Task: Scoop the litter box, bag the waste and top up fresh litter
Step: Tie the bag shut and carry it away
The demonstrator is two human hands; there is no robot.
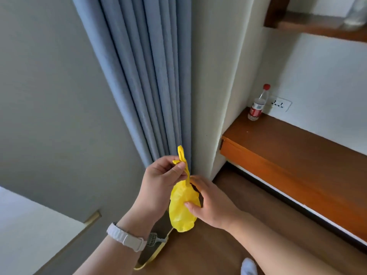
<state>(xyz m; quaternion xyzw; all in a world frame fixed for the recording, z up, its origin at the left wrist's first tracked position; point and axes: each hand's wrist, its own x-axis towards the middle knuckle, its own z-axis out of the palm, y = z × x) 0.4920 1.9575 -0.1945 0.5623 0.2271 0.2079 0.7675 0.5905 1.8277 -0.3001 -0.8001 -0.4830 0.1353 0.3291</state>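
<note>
A small, bulging yellow plastic bag [181,211] hangs in the air between both hands, in front of the pleated grey-blue fabric curtain [143,76]. The left hand [158,175] pinches the bag's twisted handles between thumb and curled fingers, and one yellow loop sticks up above the knuckles. The right hand [210,201] grips the full lower part, its thumb pressed on the near side and its fingers wrapped behind (their tips are hidden by the plastic). A white ribbed watch strap [125,238] sits on the left wrist.

Below the bag, partly covered by the left forearm, lies a yellow-rimmed litter box [153,257] on the brown wood floor [198,255], with a grey slotted plastic scoop [154,239] resting at its edge.

To the right, a clear plastic bottle with a red cap and red label [257,104] stands upright on an orange-brown wooden shelf [288,151], just beside a white wall socket [280,104]. A white sock [248,266] shows at the bottom edge.
</note>
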